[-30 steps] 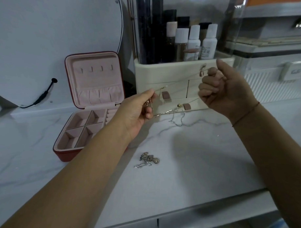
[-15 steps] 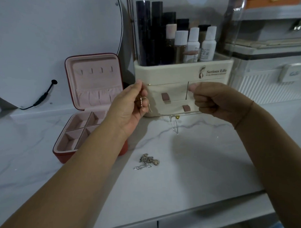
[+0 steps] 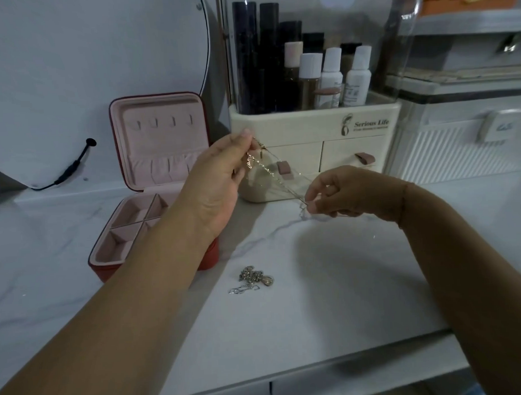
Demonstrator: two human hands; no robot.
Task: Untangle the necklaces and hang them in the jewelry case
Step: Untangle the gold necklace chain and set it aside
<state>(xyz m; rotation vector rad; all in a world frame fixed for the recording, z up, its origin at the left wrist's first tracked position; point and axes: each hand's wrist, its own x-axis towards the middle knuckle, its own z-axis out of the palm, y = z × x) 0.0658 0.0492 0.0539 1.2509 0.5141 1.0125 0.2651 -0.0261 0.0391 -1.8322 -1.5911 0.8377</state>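
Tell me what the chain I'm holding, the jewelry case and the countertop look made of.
The chain looks like shiny gold-toned metal: fine glinting links. The jewelry case has a red leather-like shell, possibly faux, and matte pink velvety lining. The countertop is glossy white marble or marble-look: grey veins, reflections.

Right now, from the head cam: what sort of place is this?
Probably a home vanity or dressing table: a cosmetics organizer full of bottles, an open jewelry case, and what looks like a round mirror, all on a marble-look counter.

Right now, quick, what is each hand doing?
Left hand: closed, pinching the gold necklace at its upper end.
Right hand: closed, pinching the same necklace lower down.
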